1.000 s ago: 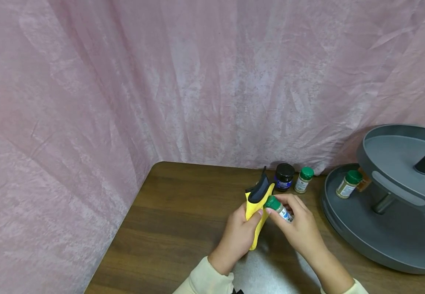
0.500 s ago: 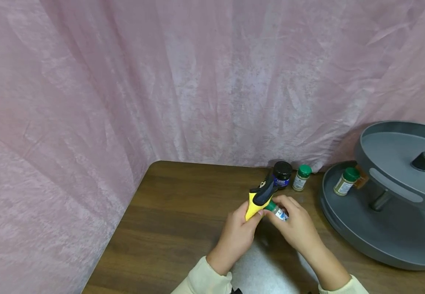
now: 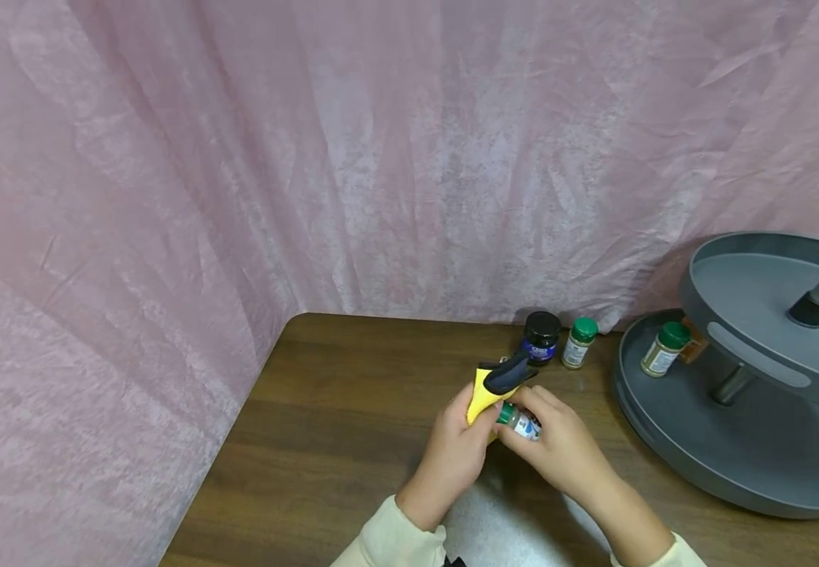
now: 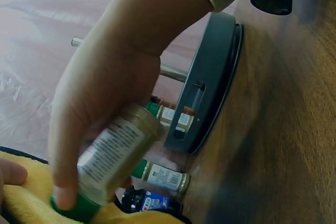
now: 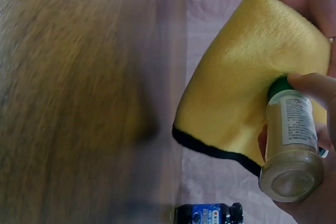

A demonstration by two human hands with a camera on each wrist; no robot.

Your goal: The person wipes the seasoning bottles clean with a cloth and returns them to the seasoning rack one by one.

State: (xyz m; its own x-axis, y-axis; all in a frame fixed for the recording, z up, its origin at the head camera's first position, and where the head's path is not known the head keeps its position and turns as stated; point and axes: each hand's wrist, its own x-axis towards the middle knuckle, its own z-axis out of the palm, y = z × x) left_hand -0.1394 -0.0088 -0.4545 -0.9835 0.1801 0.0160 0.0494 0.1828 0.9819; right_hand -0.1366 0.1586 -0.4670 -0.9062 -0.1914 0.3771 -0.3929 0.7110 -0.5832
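Note:
A yellow cloth with black edging (image 3: 483,396) is gripped by my left hand (image 3: 452,445), bunched between thumb and fingers. My right hand (image 3: 561,445) holds a small spice jar (image 3: 527,427) with a green cap and a white label. In the right wrist view the jar (image 5: 292,140) lies tilted, with its cap (image 5: 279,86) against the cloth (image 5: 239,61) and its clear base toward the camera. From the left wrist view, my right hand (image 4: 100,87) has its fingers around the jar near the cap. Part of the cap is hidden by fingers in the head view.
Behind the hands stand a black-lidded jar with a blue label (image 3: 540,337) and another green-capped spice jar (image 3: 579,342). A grey two-tier round stand (image 3: 721,480) is at the right; its lower tray bears a third green-capped jar (image 3: 666,349). A pink curtain (image 3: 409,157) hangs behind the table.
Both hands have shifted slightly left, and the spice jar has come lower and closer to the left hand. The cloth's top has tipped rightward, and its hanging yellow lower part is now mostly hidden.

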